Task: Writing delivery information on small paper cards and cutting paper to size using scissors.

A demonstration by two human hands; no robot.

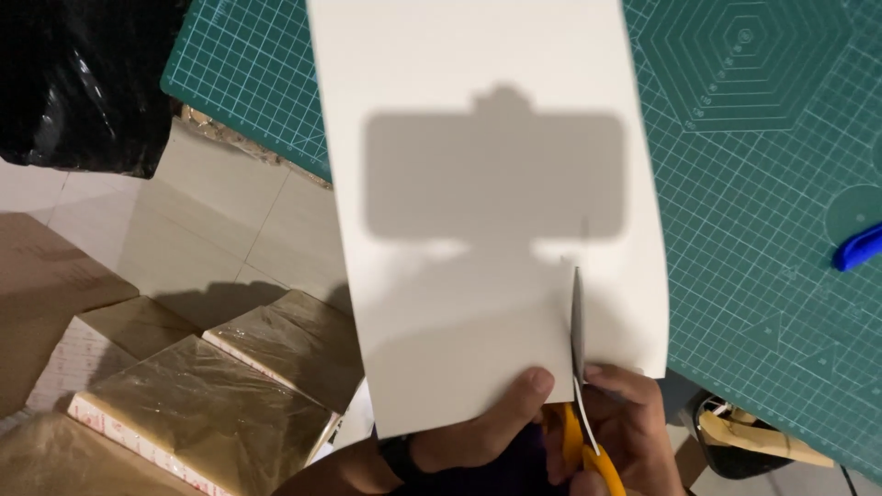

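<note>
**Scissors part way up a white sheet at the worktop's edge**

We look down on a white sheet of paper (478, 119) that lies half on a green cutting mat (753, 184) and half out over the tiled floor (211, 220). Our left hand (487, 427) grasps the near edge of the sheet, thumb pressed on top and the fingers hidden under it. Our right hand (625, 432) is clenched around the yellow handles of a pair of scissors (581, 367), whose blades point away from us and stand in a short cut that runs up from the near edge of the paper, close to its right side. A blocky shadow falls across the middle of the sheet. At the right rim of the mat we see the tip of a blue object (859, 248); what it is we cannot tell. Down on the floor to the left lie flat packs wrapped in clear film (202, 395) beside brown cardboard (46, 285), and a black plastic bag (83, 83) sits in the far left corner
</note>
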